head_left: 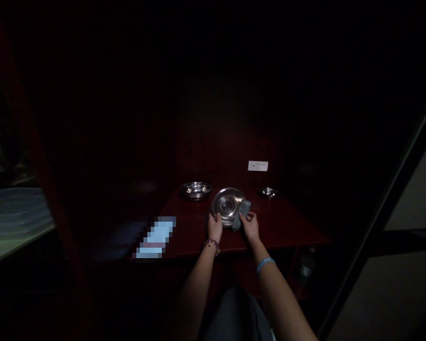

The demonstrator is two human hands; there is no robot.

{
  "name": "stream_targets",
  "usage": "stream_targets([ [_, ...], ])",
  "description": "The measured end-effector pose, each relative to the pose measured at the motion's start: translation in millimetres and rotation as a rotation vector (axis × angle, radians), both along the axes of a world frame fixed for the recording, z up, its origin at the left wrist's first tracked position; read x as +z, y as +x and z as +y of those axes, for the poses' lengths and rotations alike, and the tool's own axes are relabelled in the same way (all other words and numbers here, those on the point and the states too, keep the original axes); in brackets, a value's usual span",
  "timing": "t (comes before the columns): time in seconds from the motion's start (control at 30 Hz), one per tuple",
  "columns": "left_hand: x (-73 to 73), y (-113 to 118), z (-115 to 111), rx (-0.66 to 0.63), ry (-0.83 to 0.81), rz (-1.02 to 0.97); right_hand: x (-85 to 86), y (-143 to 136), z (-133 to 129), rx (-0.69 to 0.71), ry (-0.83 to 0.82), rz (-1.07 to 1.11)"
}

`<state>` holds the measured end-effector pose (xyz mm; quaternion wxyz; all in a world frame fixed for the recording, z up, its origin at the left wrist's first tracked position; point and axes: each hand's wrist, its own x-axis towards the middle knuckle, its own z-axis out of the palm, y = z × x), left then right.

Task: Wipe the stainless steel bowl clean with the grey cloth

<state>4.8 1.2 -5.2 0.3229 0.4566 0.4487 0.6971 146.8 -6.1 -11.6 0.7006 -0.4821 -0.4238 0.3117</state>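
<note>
A shiny round metal bowl (227, 204) is tilted up above the dark red desktop. My left hand (215, 227) grips its lower left rim, thumb on the near face. At the bowl's right edge, my right hand (250, 226) pinches a grey cloth (241, 215) that lies against the metal. What the fingers behind the bowl are doing is hidden. To the left and farther back sits a metal bowl, or a stack of them (196, 190). A smaller metal bowl (269, 192) rests at the back right.
The desktop (280, 227) has its front edge close to my forearms. A pixelated pale blue rectangle (156, 238) shows at its left. On the back wall is a white socket panel (258, 166). A clear bottle (306, 266) stands below at the right. Dark walls rise on both sides.
</note>
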Motion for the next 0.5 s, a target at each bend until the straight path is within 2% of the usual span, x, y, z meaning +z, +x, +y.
stream_targets([
  [0.17, -3.9, 0, 4, 0.014, -0.019, 0.031, 2.3, 1, -2, -0.051, -0.079, -0.181],
  [0.3, -3.9, 0, 5, 0.006, 0.004, 0.021, 6.0, -1, -6, -0.091, -0.058, -0.194],
  [0.5, 5.0, 1, -4, 0.026, 0.047, -0.002, 13.2, -2, -14, -0.134, -0.030, -0.166],
])
